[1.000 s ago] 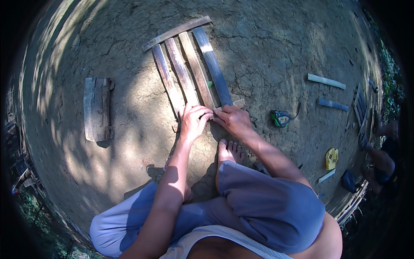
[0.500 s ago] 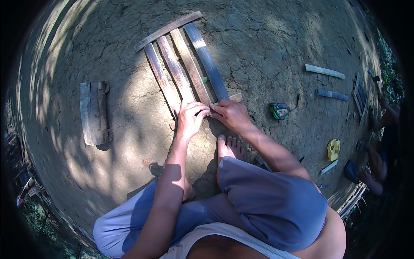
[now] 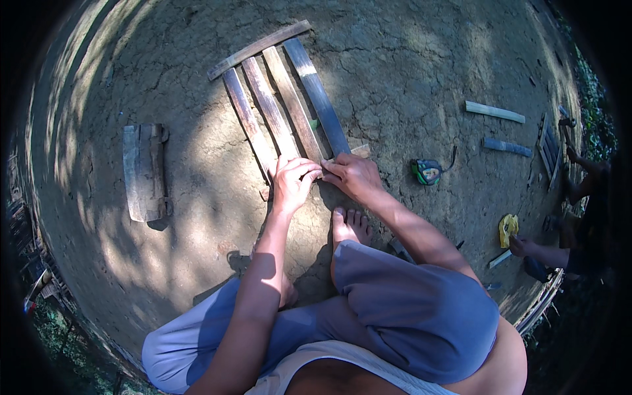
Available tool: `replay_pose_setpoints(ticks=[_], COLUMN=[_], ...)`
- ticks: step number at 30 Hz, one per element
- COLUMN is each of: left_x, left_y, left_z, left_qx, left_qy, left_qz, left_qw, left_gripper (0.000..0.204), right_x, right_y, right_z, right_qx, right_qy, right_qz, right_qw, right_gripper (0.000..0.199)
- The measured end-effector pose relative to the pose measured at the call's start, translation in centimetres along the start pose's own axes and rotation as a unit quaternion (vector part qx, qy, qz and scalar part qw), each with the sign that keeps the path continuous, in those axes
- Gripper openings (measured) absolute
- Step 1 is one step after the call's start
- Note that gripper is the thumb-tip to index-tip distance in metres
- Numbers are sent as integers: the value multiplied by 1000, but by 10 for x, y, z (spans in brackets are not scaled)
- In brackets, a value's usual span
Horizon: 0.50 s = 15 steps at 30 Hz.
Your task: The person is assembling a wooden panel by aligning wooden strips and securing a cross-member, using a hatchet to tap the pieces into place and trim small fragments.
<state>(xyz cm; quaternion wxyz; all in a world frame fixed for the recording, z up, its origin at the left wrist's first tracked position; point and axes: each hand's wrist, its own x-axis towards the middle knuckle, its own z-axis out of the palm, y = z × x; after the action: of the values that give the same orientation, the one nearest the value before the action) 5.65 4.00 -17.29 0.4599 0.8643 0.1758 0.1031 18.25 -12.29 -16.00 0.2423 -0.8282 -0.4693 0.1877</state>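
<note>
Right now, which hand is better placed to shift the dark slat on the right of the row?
Probably the right hand: it rests at the near end of the dark slat, while the left hand sits on the middle slats.

Both hands pressed together at the near ends of four long flat weathered wooden slats [image 3: 283, 112], left hand [image 3: 293, 181] and right hand [image 3: 352, 176] touching, no gap between them. Ahead of the fingers, passage blocked by the slats and the thin wooden crosspiece [image 3: 258, 49] at their far ends. Left of the left hand, open cracked earth up to a stubby grey wooden block [image 3: 143, 171]. Right of the right hand, bare ground up to a green and black tape measure [image 3: 428, 172]. Behind the wrists, a bare foot [image 3: 351, 226] and bent knees in blue-grey cloth [image 3: 415, 309].
</note>
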Motion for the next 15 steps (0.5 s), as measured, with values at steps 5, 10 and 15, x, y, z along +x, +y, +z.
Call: replay_pose_setpoints(ticks=[5,10,15], left_x=[-9,-19,-19], left_y=[-3,-7,-6], left_z=[10,22,20], left_qx=[27,63,65], left_qy=[48,78,91], left_qz=[19,15,15], left_qw=[998,995,994], left_gripper=[8,7,6], right_x=[0,-3,-4], right_y=[-1,-4,-17], right_z=[-1,3,-3], right_qx=[-8,-12,-31], right_qy=[8,19,6], right_qz=[-8,-14,2], right_qw=[1000,1000,999], right_gripper=[32,30,27])
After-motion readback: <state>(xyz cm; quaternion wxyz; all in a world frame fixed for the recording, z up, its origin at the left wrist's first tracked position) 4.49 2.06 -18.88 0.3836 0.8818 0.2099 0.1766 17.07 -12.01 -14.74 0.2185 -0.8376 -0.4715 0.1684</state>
